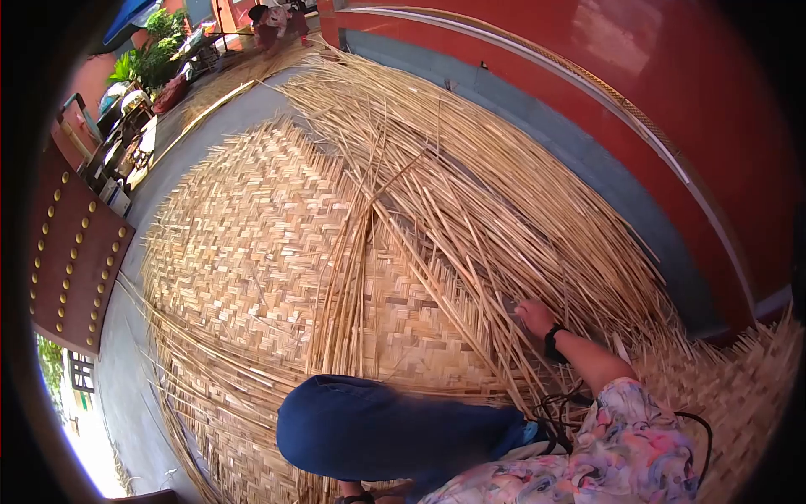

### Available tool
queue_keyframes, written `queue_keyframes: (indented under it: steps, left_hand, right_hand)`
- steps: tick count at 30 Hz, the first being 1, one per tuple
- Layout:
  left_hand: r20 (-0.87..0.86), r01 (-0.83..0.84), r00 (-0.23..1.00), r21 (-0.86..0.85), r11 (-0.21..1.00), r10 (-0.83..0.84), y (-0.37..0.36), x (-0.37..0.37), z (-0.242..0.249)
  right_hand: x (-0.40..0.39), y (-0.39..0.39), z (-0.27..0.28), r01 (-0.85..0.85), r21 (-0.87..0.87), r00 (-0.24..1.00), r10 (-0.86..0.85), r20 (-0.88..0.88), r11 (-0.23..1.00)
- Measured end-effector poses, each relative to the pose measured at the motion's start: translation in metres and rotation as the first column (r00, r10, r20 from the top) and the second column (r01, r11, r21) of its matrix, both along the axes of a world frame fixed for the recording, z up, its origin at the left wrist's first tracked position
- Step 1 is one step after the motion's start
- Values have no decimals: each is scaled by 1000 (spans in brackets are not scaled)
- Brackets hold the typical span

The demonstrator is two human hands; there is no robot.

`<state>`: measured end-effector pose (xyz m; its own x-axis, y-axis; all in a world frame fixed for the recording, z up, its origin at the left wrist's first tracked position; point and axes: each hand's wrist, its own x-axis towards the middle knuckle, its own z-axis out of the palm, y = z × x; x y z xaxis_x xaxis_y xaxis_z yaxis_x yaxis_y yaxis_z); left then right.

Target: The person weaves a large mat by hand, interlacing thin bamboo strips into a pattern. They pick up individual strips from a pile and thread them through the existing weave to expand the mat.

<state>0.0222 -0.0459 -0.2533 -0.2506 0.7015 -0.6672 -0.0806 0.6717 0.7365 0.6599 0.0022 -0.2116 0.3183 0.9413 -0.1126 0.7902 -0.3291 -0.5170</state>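
Observation:
My right hand (537, 318), with a black band at the wrist, is low over the loose reed strips (470, 244) right of the middle. Its fingers look curled in; whatever they may hold is too small to make out. Close to this hand is the ragged edge of a large mat (252, 218), woven from flat pale strips in a zigzag pattern. Across the mat lies a bundle of long strips (340, 286), fanning toward my bent knee (336, 424). My left hand is out of view.
Along the red and grey wall (520, 105) lies a long pile of strips (504, 160). Another woven piece (714, 403) is at lower right. A studded dark door (75, 252) stands at left. Far off, a person (270, 23) is low to the ground near plants (159, 50).

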Motion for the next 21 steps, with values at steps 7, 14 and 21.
queue_keyframes:
  steps: [7, 14, 21]
  left_hand:
    - [-1, 225, 974, -59, 973, -225, 34, 74, 6]
    - [-1, 407, 913, -74, 911, -408, 74, 162, 10]
    - [-28, 474, 877, -103, 874, -479, 88, 207, 8]
  right_hand:
    - [62, 91, 30, 240, 37, 939, -242, 245, 970]
    - [129, 163, 13, 313, -29, 899, -287, 330, 949]
    - [199, 178, -8, 458, -141, 867, -406, 289, 877]
